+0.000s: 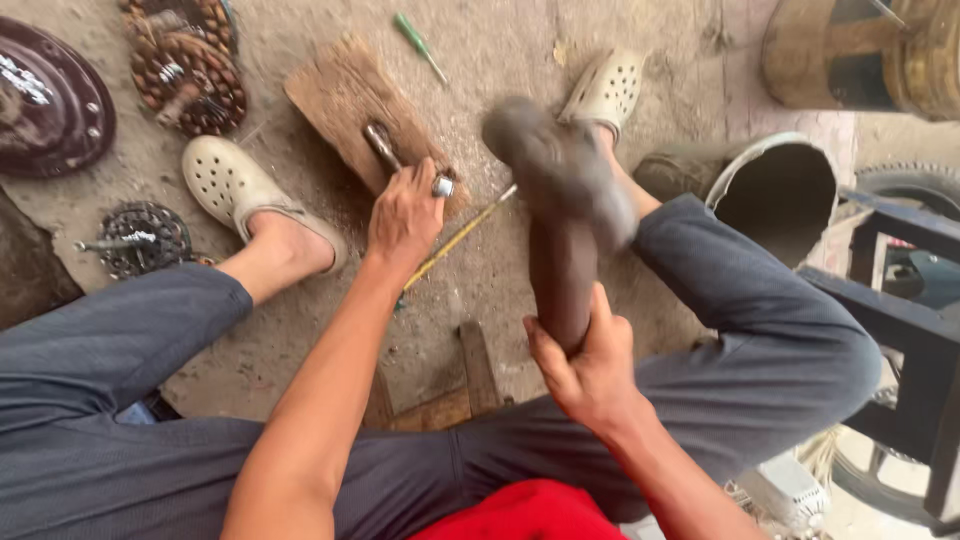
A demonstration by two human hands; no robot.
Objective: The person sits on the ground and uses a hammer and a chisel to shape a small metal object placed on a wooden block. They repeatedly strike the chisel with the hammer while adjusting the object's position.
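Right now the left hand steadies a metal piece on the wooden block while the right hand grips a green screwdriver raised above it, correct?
Not quite. The head view shows the right hand gripping a hammer by its wooden handle, its head blurred, not a screwdriver. The green screwdriver lies untouched on the ground. The left hand does steady the metal piece on the wooden block.

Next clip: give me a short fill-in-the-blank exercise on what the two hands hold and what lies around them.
1. The right hand grips a heavy dark hammer by its ____.
2. The left hand holds a small metal piece on a ____ block.
3. A screwdriver with a ____ handle lies on the ground.

Missing words: handle; wooden; green
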